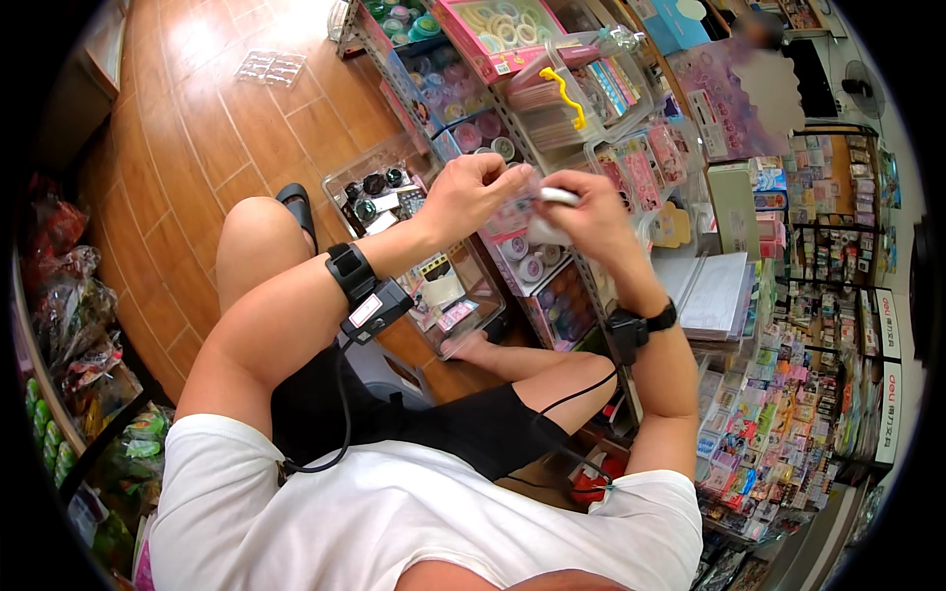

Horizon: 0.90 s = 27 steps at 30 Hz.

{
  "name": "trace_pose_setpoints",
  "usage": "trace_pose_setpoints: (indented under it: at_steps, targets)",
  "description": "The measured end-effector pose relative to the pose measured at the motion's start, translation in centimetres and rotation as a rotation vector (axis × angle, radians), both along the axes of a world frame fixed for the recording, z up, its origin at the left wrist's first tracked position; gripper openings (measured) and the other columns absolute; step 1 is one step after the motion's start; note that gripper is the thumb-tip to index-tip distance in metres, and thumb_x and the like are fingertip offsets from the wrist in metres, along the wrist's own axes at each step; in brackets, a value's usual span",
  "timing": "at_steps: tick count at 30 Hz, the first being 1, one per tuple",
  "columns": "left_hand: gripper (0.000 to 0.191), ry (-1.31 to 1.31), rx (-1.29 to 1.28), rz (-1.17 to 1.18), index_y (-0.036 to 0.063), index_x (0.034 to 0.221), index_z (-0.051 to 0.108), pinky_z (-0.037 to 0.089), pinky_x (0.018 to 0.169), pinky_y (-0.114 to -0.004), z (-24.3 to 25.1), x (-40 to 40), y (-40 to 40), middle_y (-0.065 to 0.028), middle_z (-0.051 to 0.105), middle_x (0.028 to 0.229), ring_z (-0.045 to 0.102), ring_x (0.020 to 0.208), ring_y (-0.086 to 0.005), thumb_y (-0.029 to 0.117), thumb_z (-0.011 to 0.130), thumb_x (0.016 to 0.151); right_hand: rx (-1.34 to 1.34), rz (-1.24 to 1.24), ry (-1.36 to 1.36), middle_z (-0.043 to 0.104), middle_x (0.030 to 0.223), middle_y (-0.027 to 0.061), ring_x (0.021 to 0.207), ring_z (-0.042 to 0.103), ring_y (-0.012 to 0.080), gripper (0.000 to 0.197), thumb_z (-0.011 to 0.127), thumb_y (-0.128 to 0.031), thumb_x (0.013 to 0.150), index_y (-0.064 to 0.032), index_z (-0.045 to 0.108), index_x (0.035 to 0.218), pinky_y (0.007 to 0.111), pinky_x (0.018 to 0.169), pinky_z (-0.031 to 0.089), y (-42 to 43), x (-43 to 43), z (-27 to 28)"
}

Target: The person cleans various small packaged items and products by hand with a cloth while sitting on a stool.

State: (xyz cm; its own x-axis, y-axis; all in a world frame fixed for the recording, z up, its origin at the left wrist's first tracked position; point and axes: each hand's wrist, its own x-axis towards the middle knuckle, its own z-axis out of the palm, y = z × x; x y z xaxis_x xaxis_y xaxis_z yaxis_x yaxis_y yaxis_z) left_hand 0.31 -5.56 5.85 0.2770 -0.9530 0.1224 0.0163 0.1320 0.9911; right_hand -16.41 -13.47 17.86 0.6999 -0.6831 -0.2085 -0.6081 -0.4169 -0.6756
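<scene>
In front of the shelf, my left hand [473, 193] pinches the edge of a blurred, translucent plastic piece [522, 193] between thumb and forefinger. Close by on the right, my right hand [591, 216] grips a small white object [559, 196], whose kind is too blurred to name. Some pale, blurred material [545, 232] hangs below those fingers. Under my left forearm a clear plastic bin [473, 288] sits on the floor. It contains black round items [375, 182], small cards and packets [457, 314].
A metal shelf rack [510, 118] holds boxes of hair ties [510, 26] and a clear case with a yellow handle [565, 96]. Packed goods racks [768, 414] stand at right. Bagged goods [74, 295] line the left. A clear tray [271, 68] lies on the tiled floor [222, 133].
</scene>
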Motion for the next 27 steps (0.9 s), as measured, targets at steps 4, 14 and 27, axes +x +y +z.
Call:
trace_pose_setpoints:
  at_steps: [4, 14, 27]
  targets:
    - [0.042, 0.337, 0.077, 0.019, 0.0017, 0.096, 0.057, 0.050, 0.068, -0.032, -1.5, 0.2, -1.3, -0.0043, 0.058, 0.080, 0.061, 0.076, -0.0150, 0.043, 0.055, 0.099, -0.309, -0.191, -0.271, 0.068, 0.080, 0.0011, 0.073, 0.059, 0.0078, 0.016, 0.065, -0.003, 0.085, -0.0004, 0.072, 0.099, 0.026, 0.064, 0.048, -4.9, -1.2, 4.9]
    - [0.028, 0.722, 0.390, -0.208, 0.0083, 0.092, 0.055, 0.054, 0.072, -0.033, -1.3, 0.9, -1.3, -0.0096, 0.068, 0.090, 0.068, 0.079, -0.0201, 0.034, 0.049, 0.100, -0.601, -0.043, -0.321, 0.073, 0.097, 0.0037, 0.084, 0.064, 0.0069, 0.023, 0.063, -0.001, 0.092, 0.0003, 0.073, 0.113, 0.020, 0.074, 0.050, -18.1, 0.5, 4.6]
    - [0.021, 0.703, 0.417, -0.215, 0.0065, 0.093, 0.057, 0.054, 0.071, -0.031, -0.6, 0.9, -1.0, -0.0084, 0.066, 0.089, 0.067, 0.079, -0.0189, 0.026, 0.050, 0.095, -0.407, -0.146, -0.127, 0.073, 0.093, 0.0039, 0.083, 0.065, 0.0087, 0.026, 0.064, 0.000, 0.088, 0.0023, 0.073, 0.112, 0.022, 0.075, 0.050, -23.3, -0.4, 1.1]
